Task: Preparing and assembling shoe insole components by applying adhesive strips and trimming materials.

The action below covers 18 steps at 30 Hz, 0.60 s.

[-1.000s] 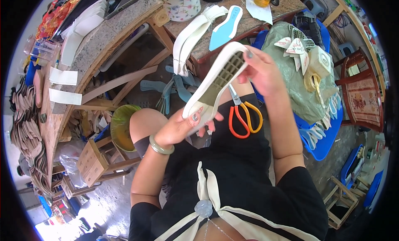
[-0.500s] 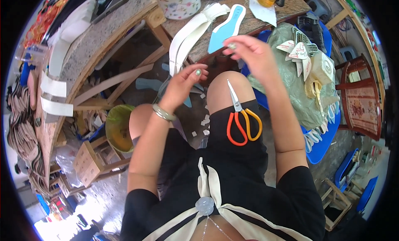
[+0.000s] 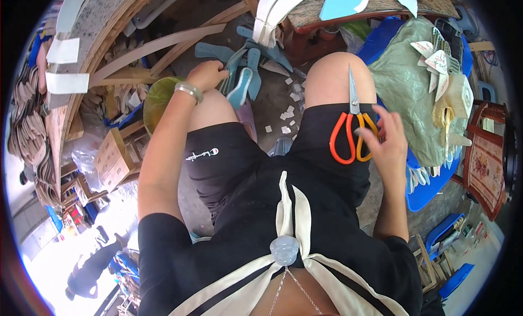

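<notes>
Scissors (image 3: 355,106) with one red-orange and one yellow handle lie on my right thigh, blades pointing away from me. My right hand (image 3: 389,141) is over the yellow handle, thumb and fingers apart and not closed round it. My left hand (image 3: 204,76), with a bangle at the wrist, is above my left knee with its fingers loosely bent and nothing visible in them. Just beyond it, blue insole-shaped pieces (image 3: 253,71) are piled on the floor. A blue insole with a white border (image 3: 239,90) lies at the pile's near side, beside my left knee.
A low table (image 3: 316,13) at the far side bears white strips (image 3: 278,11) and a blue-and-white insole (image 3: 346,2). White scraps (image 3: 289,113) litter the floor between my knees. A green bin (image 3: 158,106) stands at left. Green sheeting (image 3: 403,87) covers a blue tray at right.
My left hand has moved left and down toward the floor pile, and my right hand has come back to the scissors. A white-bordered insole now shows on the pile. The view has shifted.
</notes>
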Available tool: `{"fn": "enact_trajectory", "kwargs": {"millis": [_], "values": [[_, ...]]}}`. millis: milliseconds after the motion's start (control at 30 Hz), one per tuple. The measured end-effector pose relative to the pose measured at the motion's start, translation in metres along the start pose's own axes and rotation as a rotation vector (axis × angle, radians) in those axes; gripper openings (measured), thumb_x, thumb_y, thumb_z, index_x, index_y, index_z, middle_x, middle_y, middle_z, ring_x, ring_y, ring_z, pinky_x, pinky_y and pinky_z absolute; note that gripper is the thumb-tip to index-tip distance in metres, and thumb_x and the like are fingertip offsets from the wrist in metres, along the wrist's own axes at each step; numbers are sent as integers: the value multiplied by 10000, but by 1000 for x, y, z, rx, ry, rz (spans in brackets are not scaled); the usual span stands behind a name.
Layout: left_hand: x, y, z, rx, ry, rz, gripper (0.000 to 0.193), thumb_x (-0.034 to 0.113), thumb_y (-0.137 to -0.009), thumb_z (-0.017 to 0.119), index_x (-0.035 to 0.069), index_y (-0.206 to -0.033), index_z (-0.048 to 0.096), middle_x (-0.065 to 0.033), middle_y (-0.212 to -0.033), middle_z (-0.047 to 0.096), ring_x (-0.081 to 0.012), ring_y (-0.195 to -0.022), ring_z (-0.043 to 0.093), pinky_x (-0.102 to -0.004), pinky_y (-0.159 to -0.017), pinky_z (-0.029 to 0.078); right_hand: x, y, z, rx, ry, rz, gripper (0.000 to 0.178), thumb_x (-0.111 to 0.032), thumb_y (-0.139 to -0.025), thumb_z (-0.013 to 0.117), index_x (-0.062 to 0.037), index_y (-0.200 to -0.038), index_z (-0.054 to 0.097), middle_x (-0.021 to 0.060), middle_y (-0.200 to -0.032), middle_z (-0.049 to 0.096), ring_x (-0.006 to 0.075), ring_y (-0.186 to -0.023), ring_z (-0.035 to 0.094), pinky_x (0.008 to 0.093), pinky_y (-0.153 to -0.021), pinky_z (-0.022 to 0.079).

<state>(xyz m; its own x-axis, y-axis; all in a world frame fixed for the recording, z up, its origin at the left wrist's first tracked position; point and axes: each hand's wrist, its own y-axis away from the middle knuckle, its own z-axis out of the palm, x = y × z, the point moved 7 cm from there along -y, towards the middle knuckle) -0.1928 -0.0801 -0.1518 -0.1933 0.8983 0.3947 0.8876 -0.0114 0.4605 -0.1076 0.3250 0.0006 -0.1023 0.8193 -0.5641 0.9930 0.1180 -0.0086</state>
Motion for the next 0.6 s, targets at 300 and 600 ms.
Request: {"fn": "enact_trajectory", "kwargs": {"millis": [300,600], "values": [[-26,-75,91,-409,-389,-93,334,241,-831,612,-5,-1050,663,-210,-1063,652,-318,-982,648,-391,-841,501,6,26,25,63,1,-94,611,-215,-657,808,-54,-1190,556,108,-901,516,265,-809,544,351,-704,462],[-181,-102,277,-495,-346,-226,402,322,-843,585,76,-1160,602,-167,-1181,596,-339,-1086,579,-421,-904,473,15,40,18,243,-50,-124,389,-49,-635,737,-39,-1008,627,135,-979,511,257,-821,499,354,-709,419]]}}
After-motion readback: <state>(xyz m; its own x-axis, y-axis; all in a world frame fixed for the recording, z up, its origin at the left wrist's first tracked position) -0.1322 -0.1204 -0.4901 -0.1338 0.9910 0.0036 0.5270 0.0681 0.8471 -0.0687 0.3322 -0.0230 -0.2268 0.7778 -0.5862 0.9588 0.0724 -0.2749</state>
